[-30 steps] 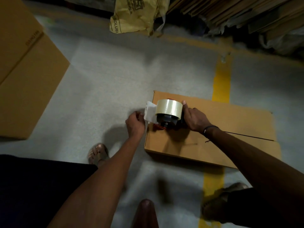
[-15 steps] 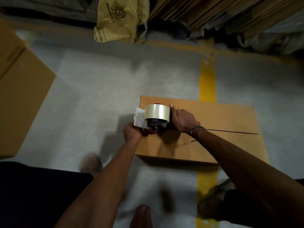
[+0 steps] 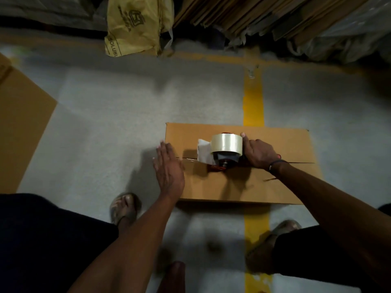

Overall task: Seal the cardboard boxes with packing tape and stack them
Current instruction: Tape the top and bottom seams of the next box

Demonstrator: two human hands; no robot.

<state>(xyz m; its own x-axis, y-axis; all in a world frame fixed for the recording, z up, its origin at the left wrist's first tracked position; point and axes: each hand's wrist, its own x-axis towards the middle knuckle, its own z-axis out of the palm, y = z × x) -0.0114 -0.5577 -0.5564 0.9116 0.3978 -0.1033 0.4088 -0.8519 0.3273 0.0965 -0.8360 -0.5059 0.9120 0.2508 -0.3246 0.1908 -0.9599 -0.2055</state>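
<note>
Box: I see a flat brown cardboard box (image 3: 237, 185) lying on the grey floor (image 3: 118, 123), across a yellow floor line (image 3: 253, 100); its centre seam runs left to right.
Tape: a clear tape roll (image 3: 227, 143) in a dispenser (image 3: 224, 160) sits on the seam, left of the middle.
Right hand (image 3: 259, 153): grip closed around the dispenser's handle.
Left hand (image 3: 169, 168): grip open, fingers straight, palm flat on the box's left edge.
Nearby: a larger box (image 3: 19, 132) stands at far left.
</note>
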